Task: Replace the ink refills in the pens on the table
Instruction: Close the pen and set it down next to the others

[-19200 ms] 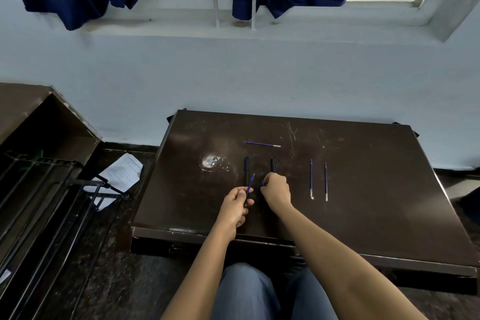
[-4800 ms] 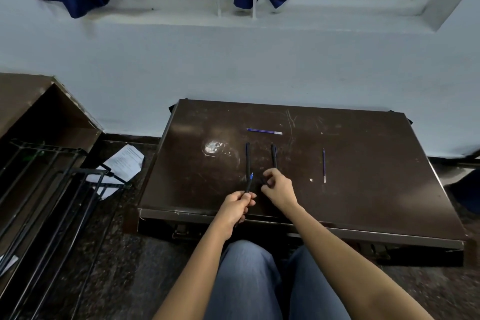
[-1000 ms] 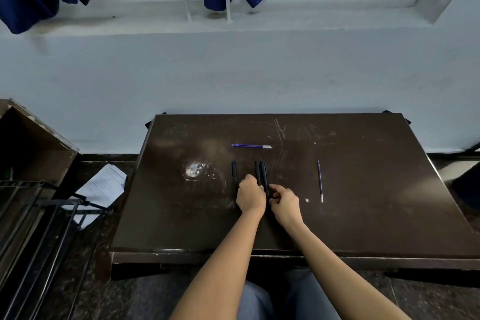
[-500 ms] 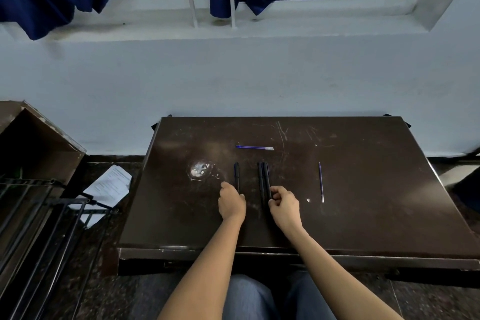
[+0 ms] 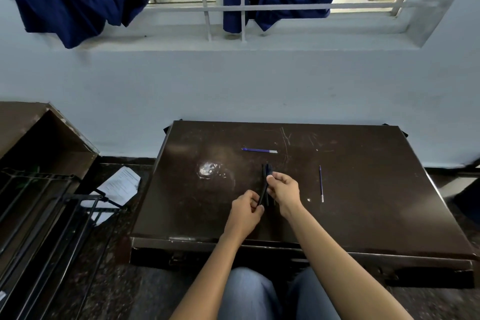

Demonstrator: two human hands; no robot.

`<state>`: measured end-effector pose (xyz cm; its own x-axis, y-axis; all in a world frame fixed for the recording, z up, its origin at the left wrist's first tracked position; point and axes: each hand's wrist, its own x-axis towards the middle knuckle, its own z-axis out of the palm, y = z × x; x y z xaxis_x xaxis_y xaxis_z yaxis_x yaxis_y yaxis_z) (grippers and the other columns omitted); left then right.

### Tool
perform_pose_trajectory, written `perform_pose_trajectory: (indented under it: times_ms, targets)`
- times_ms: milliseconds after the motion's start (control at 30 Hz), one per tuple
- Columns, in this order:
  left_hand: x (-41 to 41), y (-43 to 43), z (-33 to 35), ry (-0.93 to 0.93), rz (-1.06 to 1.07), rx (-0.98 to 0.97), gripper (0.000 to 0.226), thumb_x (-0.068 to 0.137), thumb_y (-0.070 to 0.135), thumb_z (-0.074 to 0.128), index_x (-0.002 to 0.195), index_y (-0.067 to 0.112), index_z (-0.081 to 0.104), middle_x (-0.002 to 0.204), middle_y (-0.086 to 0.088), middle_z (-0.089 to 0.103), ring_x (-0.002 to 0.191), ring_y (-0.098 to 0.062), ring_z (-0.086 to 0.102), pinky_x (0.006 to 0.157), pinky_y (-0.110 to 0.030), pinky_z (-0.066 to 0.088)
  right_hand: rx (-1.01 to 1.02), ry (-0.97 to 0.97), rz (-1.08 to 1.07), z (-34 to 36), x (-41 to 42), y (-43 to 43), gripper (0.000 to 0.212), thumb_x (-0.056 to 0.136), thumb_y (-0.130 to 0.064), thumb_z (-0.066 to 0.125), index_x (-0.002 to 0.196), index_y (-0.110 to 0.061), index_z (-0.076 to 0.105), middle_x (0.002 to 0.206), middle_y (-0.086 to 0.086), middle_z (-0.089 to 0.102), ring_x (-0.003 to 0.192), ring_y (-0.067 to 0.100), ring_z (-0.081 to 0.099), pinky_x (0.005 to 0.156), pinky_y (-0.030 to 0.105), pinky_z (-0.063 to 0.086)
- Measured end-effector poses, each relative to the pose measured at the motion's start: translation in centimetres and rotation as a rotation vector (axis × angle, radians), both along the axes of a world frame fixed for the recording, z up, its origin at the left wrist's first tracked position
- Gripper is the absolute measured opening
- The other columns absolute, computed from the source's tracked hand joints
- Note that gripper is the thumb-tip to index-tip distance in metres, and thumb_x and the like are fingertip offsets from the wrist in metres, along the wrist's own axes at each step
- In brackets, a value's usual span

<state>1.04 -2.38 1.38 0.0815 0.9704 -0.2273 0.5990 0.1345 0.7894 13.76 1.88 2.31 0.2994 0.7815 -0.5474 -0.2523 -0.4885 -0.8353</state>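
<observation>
Both my hands hold one black pen (image 5: 263, 193) just above the dark brown table (image 5: 363, 189). My left hand (image 5: 246, 209) grips its near end, and my right hand (image 5: 284, 188) pinches it further up. Two more black pens (image 5: 267, 169) lie side by side on the table behind my hands, partly hidden by them. A blue refill (image 5: 321, 183) lies lengthwise to the right of my right hand. Another blue refill (image 5: 258, 150) lies crosswise farther back.
A whitish scuffed patch (image 5: 207, 169) marks the table's left half. A small white speck (image 5: 308, 199) lies near the right refill. Papers (image 5: 119, 184) and a black metal rack (image 5: 46, 202) sit on the floor to the left. A wall stands behind the table.
My left hand has picked up the leftmost pen and brought it right, off the table. My right hand has left the two lying pens and taken hold of it too.
</observation>
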Motion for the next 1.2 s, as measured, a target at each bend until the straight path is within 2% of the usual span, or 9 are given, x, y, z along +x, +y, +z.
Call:
perform_pose_trajectory:
  times_ms: [167,267,433,567,833,933,1000,1100,1200]
  targets:
    - [1.2,0.1,1.6,-0.102,0.002,-0.153,0.028,0.096,0.018,0.051,0.123,0.013,0.052,0.109,-0.003,0.061,0.094,-0.013,0.061,0.082,-0.026,0.053,-0.041,-0.022,0.038,0.4,-0.5,-0.5,0.023,0.087,-0.009,0.067,0.11,-0.007,0.066,0.089,0.007,0.067,0.073,0.016,0.061,0.074,0.033,0.054]
    - [2.0,0.5,2.6,-0.156,0.052,-0.245,0.022,0.098,0.02,0.043,0.118,0.015,0.051,0.104,-0.004,0.061,0.084,-0.012,0.058,0.069,-0.025,0.049,-0.039,-0.077,0.068,0.2,-1.2,-0.9,0.028,0.085,-0.013,0.068,0.112,-0.008,0.067,0.102,0.009,0.071,0.093,0.024,0.067,0.086,0.039,0.056]
    - [2.2,0.4,2.7,-0.171,0.105,-0.23,0.034,0.1,0.034,0.03,0.108,0.013,0.056,0.105,-0.007,0.062,0.094,-0.019,0.058,0.077,-0.032,0.044,-0.023,-0.06,0.093,0.9,-1.5,-1.3,0.02,0.087,-0.016,0.067,0.069,-0.012,0.06,0.063,0.001,0.056,0.061,0.014,0.051,0.058,0.028,0.044]
    - [1.8,0.3,1.9,-0.229,0.165,-0.233,0.037,0.1,0.035,0.03,0.106,0.019,0.062,0.105,-0.004,0.066,0.096,-0.018,0.06,0.087,-0.037,0.048,-0.134,0.049,0.068,1.3,-1.8,-1.1,0.011,0.089,-0.009,0.062,0.093,-0.003,0.07,0.083,0.008,0.068,0.071,0.016,0.06,0.057,0.027,0.046]
    - [0.5,0.4,1.5,-0.212,0.226,-0.261,0.037,0.1,0.038,0.033,0.124,0.025,0.058,0.119,0.0,0.062,0.107,-0.018,0.056,0.09,-0.034,0.045,-0.199,0.341,0.063,0.0,-2.9,-0.1,0.014,0.091,0.0,0.057,0.082,-0.003,0.067,0.085,0.01,0.068,0.078,0.017,0.065,0.061,0.022,0.052]
    - [0.0,0.8,1.8,-0.247,0.238,-0.313,0.035,0.099,0.041,0.034,0.119,0.028,0.06,0.105,-0.003,0.065,0.079,-0.014,0.058,0.068,-0.029,0.049,-0.216,0.42,0.065,0.1,-3.2,0.2,0.012,0.092,0.001,0.055,0.087,-0.002,0.065,0.085,0.009,0.067,0.077,0.015,0.064,0.045,0.016,0.05]
    - [-0.6,0.7,1.9,-0.349,0.251,-0.428,0.028,0.099,0.042,0.036,0.107,0.032,0.061,0.071,-0.001,0.055,0.051,-0.008,0.041,0.043,-0.021,0.03,-0.22,0.444,0.071,0.1,-3.1,0.3,0.012,0.093,-0.001,0.054,0.09,-0.003,0.066,0.087,0.007,0.068,0.077,0.013,0.063,0.041,0.015,0.048]
    - [-1.3,0.3,1.6,-0.453,0.24,-0.557,0.025,0.098,0.041,0.038,0.093,0.03,0.061,0.057,0.006,0.032,0.043,-0.005,0.025,0.04,-0.02,0.014,-0.201,0.438,0.073,-0.5,-2.5,0.6,0.014,0.095,-0.006,0.052,0.091,-0.008,0.065,0.087,0.004,0.067,0.076,0.012,0.058,0.049,0.021,0.048]
    - [-1.6,-0.4,0.7,-0.484,0.248,-0.585,0.031,0.1,0.036,0.036,0.097,0.017,0.061,0.057,0.006,0.031,0.041,-0.004,0.022,0.037,-0.019,0.013,-0.213,0.179,0.079,-1.5,-1.8,1.3,0.01,0.093,-0.011,0.058,0.09,-0.011,0.068,0.082,0.003,0.067,0.069,0.01,0.056,0.059,0.021,0.042]
